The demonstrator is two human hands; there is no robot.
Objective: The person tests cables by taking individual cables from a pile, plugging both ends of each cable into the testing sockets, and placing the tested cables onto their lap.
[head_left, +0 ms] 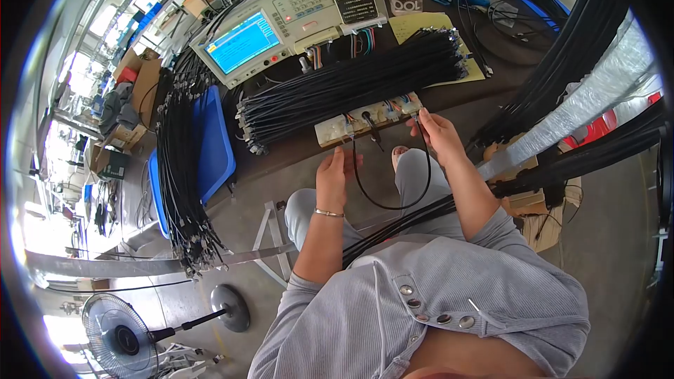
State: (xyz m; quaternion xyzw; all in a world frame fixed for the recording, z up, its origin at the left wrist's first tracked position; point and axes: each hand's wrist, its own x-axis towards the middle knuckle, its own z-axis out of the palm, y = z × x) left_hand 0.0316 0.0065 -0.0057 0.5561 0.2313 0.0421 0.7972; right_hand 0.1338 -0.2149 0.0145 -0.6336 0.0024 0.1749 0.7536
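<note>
A black cable hangs in a loop between my hands, its two ends up at the pale connector strip on the bench edge. My right hand pinches the cable's right end, thumb and finger closed close to the strip. Just below the strip's left part is my left hand, with thumb and fingers apart beside the cable's left end; its fingers are partly hidden. A thick bundle of black cables lies behind the strip. Both plug ends are too small to make out clearly.
A tester with a lit blue screen stands at the back. On the left, more black cables lie over a blue tray. Cables and a plastic-wrapped bundle hang at right. A fan stands lower left.
</note>
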